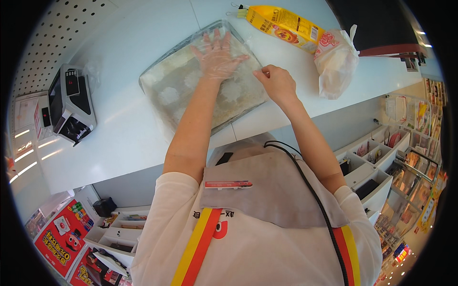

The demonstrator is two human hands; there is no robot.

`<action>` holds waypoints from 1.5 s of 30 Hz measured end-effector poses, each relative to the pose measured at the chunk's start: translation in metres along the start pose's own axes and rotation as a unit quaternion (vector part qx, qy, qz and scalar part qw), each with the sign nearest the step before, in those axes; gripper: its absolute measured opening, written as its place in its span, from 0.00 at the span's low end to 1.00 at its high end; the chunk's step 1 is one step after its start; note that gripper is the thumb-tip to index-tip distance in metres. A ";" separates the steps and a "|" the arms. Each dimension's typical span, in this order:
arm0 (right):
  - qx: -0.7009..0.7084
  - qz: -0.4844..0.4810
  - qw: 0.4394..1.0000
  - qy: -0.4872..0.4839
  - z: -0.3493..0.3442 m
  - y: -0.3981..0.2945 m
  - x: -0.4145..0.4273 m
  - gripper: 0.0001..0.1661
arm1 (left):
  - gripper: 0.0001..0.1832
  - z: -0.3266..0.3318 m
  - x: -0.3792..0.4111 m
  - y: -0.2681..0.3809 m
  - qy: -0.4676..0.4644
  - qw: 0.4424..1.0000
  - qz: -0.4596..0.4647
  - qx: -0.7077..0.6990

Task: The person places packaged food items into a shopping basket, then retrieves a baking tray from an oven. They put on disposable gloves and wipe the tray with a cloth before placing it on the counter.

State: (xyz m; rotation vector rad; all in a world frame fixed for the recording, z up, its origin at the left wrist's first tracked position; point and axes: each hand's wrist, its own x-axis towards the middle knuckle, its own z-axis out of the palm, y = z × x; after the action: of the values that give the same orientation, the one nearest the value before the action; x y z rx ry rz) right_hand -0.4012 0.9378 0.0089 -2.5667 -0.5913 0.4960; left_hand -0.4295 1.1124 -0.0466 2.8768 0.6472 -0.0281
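My left hand [217,57], fingers spread and covered by clear thin plastic, lies over the far part of a rectangular tray [171,91]. Pale, whitish round patches show on the tray's lined surface, and more clear film hangs over its near left side. Just beyond the tray's right edge is my right hand [278,84], bare, its thumb and index finger close together; whether a bit of film is between them cannot be told.
Far right on the white counter [118,143] lie a yellow printed food bag [282,26] with clips and a knotted white plastic bag [336,64]. A device with a lit display [73,103] stands at left. Below the counter are open drawers [372,178].
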 end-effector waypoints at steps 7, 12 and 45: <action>-0.141 -0.021 0.990 0.000 0.008 -0.029 0.007 0.19 | 0.45 0.005 0.003 -0.004 0.015 1.000 -0.001 -0.015; -0.157 -0.048 0.986 -0.011 0.015 -0.029 0.009 0.11 | 0.38 0.004 0.006 -0.004 0.018 1.000 -0.014 0.012; -0.233 -0.020 0.972 -0.026 0.015 0.000 0.000 0.14 | 0.45 0.010 0.011 -0.009 0.072 0.997 0.004 -0.042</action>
State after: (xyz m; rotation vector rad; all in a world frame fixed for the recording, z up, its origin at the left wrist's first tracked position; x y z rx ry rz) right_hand -0.4081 0.9429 -0.0039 -2.9788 -0.8644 0.4541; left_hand -0.4228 1.1234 -0.0586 2.8185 0.6468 0.2038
